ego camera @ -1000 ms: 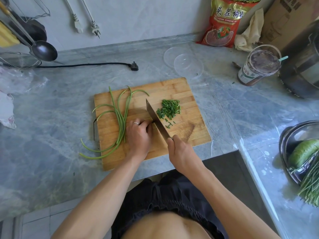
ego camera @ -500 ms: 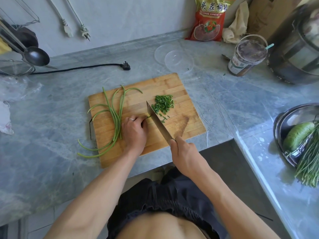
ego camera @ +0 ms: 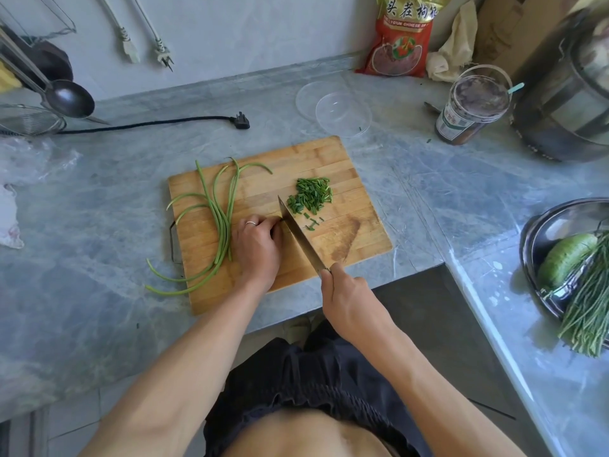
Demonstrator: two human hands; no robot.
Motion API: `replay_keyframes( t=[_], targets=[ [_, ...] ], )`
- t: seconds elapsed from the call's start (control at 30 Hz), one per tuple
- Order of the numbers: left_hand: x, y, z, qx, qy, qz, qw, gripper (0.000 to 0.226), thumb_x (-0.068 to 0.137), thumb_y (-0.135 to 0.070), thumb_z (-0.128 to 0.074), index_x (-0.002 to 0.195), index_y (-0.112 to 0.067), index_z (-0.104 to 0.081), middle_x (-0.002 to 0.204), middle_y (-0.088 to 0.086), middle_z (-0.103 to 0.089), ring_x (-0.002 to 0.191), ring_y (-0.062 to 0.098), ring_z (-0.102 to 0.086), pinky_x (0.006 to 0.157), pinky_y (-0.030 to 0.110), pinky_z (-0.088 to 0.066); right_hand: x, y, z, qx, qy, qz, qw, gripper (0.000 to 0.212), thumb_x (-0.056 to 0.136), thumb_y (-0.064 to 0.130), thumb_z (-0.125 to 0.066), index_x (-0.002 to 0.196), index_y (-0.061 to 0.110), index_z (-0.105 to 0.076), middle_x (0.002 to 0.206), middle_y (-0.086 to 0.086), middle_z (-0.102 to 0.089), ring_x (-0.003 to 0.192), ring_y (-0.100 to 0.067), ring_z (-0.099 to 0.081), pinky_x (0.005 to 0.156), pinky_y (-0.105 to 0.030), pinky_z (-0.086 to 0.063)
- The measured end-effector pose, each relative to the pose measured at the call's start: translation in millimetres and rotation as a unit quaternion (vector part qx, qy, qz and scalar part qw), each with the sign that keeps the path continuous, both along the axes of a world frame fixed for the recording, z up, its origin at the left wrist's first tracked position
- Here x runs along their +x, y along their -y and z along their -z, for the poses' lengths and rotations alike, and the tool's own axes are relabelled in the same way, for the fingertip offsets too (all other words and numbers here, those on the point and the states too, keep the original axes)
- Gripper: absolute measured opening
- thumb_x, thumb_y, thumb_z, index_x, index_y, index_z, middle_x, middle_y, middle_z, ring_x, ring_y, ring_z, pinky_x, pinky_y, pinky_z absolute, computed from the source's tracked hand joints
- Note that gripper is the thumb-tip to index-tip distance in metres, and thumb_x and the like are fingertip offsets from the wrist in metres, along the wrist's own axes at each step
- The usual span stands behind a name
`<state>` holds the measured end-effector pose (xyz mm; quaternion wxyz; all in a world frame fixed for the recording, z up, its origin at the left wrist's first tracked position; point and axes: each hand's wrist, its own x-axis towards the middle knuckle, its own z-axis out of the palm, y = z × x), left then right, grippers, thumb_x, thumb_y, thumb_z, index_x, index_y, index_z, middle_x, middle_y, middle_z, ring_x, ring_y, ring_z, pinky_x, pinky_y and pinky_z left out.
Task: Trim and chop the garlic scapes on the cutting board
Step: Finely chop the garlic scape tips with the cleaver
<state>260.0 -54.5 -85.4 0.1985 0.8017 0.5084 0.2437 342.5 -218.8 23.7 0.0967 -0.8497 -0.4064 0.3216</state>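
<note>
From the head view, the bamboo cutting board (ego camera: 329, 156) lies on the grey counter (ego camera: 99, 225), straight in front of the person. The left hand (ego camera: 255, 247) sits on the middle of the board with its fingers curled down, apparently pinning the last short stub of the scapes being cut; only a sliver of green shows at its fingertips, so how much is left under it I cannot tell. The right hand (ego camera: 346, 296) is wrapped around the handle of the knife (ego camera: 301, 237) at the near edge of the board. The blade runs from that hand up and to the left, its flat side just beside the left hand's knuckles and its tip reaching toward the pile of chopped pieces (ego camera: 311, 194), which lies on the far right side of the blade.

The uncut garlic scapes (ego camera: 222, 222) lie on the left part of the board, immediately left of the left hand. Their long axis runs near to far, roughly parallel to the blade, with curved ends hanging off the near left edge onto the counter. The left hand is clearly the nearer one to them. In my judgement, the next bunch would have to be drawn rightward and turned crosswise to the blade before chopping.
</note>
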Motion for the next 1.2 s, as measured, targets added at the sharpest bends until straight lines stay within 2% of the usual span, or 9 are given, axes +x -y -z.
replay_keyframes(
  t=[0.2, 0.33, 0.43, 0.5, 0.63, 0.7, 0.93, 1.1, 1.2],
  targets=[
    [0, 2, -3, 0.0, -0.015, -0.007, 1.0, 0.028, 0.094, -0.021, -0.051, 0.107, -0.021, -0.076, 0.09, 0.008, -0.065, 0.087, 0.032, -0.053, 0.078, 0.043, -0.045, -4, -17, 4, 0.015, -0.014, 0.01, 1.0, 0.029, 0.104, 0.036, -0.021, 0.107, 0.015, -0.041, 0.071, 0.006, -0.039, 0.057, -0.005, -0.032, 0.068, -0.034, -0.038],
    [1, 2, -2, -0.001, -0.022, -0.005, 1.0, 0.026, 0.092, -0.016, -0.056, 0.108, -0.023, -0.076, 0.091, 0.008, -0.066, 0.087, 0.032, -0.054, 0.077, 0.043, -0.046, -1, -10, 8, 0.012, 0.007, -0.001, 1.0, 0.025, 0.104, 0.036, -0.022, 0.102, 0.019, -0.039, 0.07, 0.006, -0.037, 0.055, -0.008, -0.031, 0.062, -0.032, -0.037],
    [1, 2, -3, 0.005, -0.018, -0.009, 1.0, 0.026, 0.092, -0.016, -0.056, 0.108, -0.023, -0.076, 0.091, 0.007, -0.066, 0.087, 0.031, -0.053, 0.076, 0.042, -0.046, 0, -12, 7, 0.063, 0.014, -0.01, 0.998, 0.024, 0.106, 0.028, -0.026, 0.089, 0.015, -0.036, 0.071, -0.006, -0.046, 0.05, -0.022, -0.041, 0.044, -0.036, -0.035],
    [1, 3, -3, 0.005, -0.012, -0.007, 1.0, 0.026, 0.093, -0.018, -0.055, 0.107, -0.022, -0.076, 0.091, 0.006, -0.066, 0.087, 0.031, -0.053, 0.076, 0.042, -0.045, 1, -17, 5, 0.085, -0.006, -0.008, 0.996, 0.022, 0.107, 0.019, -0.028, 0.087, 0.013, -0.036, 0.075, -0.011, -0.049, 0.056, -0.034, -0.049, 0.047, -0.044, -0.043],
    [2, 2, -4, -0.003, -0.007, -0.009, 1.0, 0.025, 0.093, -0.02, -0.054, 0.105, -0.019, -0.077, 0.093, 0.006, -0.067, 0.087, 0.031, -0.054, 0.076, 0.042, -0.046, 7, -29, 7, 0.058, -0.022, 0.014, 0.998, 0.025, 0.105, 0.032, -0.021, 0.097, 0.015, -0.038, 0.072, 0.002, -0.041, 0.06, -0.019, -0.043, 0.059, -0.032, -0.036],
    [2, 3, -6, -0.005, -0.005, -0.007, 1.0, 0.028, 0.093, -0.022, -0.052, 0.105, -0.019, -0.077, 0.093, 0.006, -0.068, 0.087, 0.03, -0.054, 0.076, 0.041, -0.046, 12, -35, 8, 0.046, -0.025, 0.011, 0.999, 0.029, 0.104, 0.035, -0.021, 0.1, 0.013, -0.041, 0.077, -0.002, -0.047, 0.068, -0.022, -0.047, 0.066, -0.035, -0.038],
    [-7, -3, -6, -0.004, -0.007, 0.024, 1.0, 0.03, 0.085, -0.001, -0.06, 0.102, -0.017, -0.078, 0.092, 0.006, -0.07, 0.083, 0.03, -0.056, 0.074, 0.039, -0.047, 20, -29, 7, 0.135, -0.073, 0.019, 0.988, 0.036, 0.103, 0.034, -0.027, 0.07, 0.02, -0.032, 0.059, -0.001, -0.04, 0.048, -0.017, -0.031, 0.046, -0.028, -0.024],
    [-7, -8, -10, -0.03, 0.045, 0.017, 0.998, 0.015, 0.085, -0.008, -0.067, 0.096, -0.012, -0.076, 0.084, 0.005, -0.074, 0.077, 0.027, -0.062, 0.07, 0.041, -0.052, 21, -24, 13, 0.123, -0.035, -0.034, 0.991, 0.034, 0.098, 0.038, -0.017, 0.074, 0.018, -0.03, 0.061, 0.004, -0.033, 0.047, -0.012, -0.021, 0.04, -0.022, -0.024],
    [-9, -12, -8, -0.032, 0.059, 0.021, 0.998, 0.009, 0.084, -0.013, -0.069, 0.09, -0.013, -0.076, 0.083, 0.002, -0.072, 0.077, 0.024, -0.062, 0.068, 0.041, -0.052, 23, -24, 9, 0.123, -0.058, -0.018, 0.991, 0.032, 0.102, 0.035, -0.024, 0.078, 0.017, -0.037, 0.064, 0.001, -0.039, 0.052, -0.015, -0.031, 0.05, -0.02, -0.028]
  ],
)
